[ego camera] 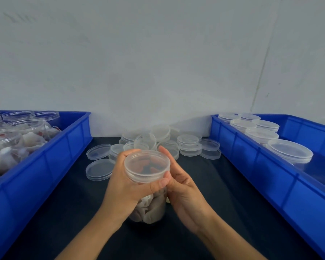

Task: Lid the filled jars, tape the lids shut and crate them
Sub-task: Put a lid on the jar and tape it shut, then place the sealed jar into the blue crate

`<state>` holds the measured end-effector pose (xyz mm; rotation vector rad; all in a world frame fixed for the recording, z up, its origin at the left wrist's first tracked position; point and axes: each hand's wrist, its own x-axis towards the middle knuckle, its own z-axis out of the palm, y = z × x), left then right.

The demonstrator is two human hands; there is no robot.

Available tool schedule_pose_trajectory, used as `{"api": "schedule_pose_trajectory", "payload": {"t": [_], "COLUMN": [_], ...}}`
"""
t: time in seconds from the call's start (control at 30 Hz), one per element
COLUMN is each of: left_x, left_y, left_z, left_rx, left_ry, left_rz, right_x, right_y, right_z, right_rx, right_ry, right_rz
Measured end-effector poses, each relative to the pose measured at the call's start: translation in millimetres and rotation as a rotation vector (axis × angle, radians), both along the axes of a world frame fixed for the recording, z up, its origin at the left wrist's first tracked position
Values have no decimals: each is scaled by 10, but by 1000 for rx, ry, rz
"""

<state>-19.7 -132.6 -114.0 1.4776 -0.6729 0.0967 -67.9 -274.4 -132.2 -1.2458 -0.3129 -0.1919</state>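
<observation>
Jar (148, 207), filled with pale wrapped pieces, stands on the dark counter (223, 203) near its front middle, with a clear lid (147, 166) sitting on its mouth. The left hand (124, 184) wraps the neck, its fingers and thumb curled round the lid's rim, the thumb lying across the near edge. The right hand (178, 182) stands against the jar's right side with fingers nearly straight, touching the rim rather than clamping it.

Judging by this, the step in hand is seating the lid. It goes well if the lid sits level before any turning or pressing; a tilted start would likely catch on 1 side. The right hand should steady the body while the left works the rim, since the thin plastic looks likely to flex under a hard squeeze.

Behind lies a loose heap of spare lids (158, 143). Left, a blue crate (51, 162) holds open filled jars; right, another blue crate (251, 166) holds lidded ones. No tape is visible.
</observation>
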Motion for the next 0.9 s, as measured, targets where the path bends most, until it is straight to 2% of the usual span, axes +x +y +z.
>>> {"api": "schedule_pose_trajectory", "payload": {"t": [0.17, 0.47, 0.67, 0.8, 0.9], "left_x": [18, 35, -50, -202, -319], "left_y": [7, -47, -255, -511, -725], "left_z": [-42, 104, 424, 619, 675], "left_rx": [11, 42, 98, 72, 37], "left_ry": [25, 86, 2, 22, 51], "left_rz": [16, 37, 31, 3, -24], "right_x": [4, -144, -447, -593, -659], "right_y": [-16, -161, -360, -312, -288], "right_z": [-15, 226, 471, 591, 681], "right_rx": [2, -386, -511, -486, -319], "right_ry": [37, 53, 73, 80, 66], "right_rz": [9, -54, -136, -274, -408]}}
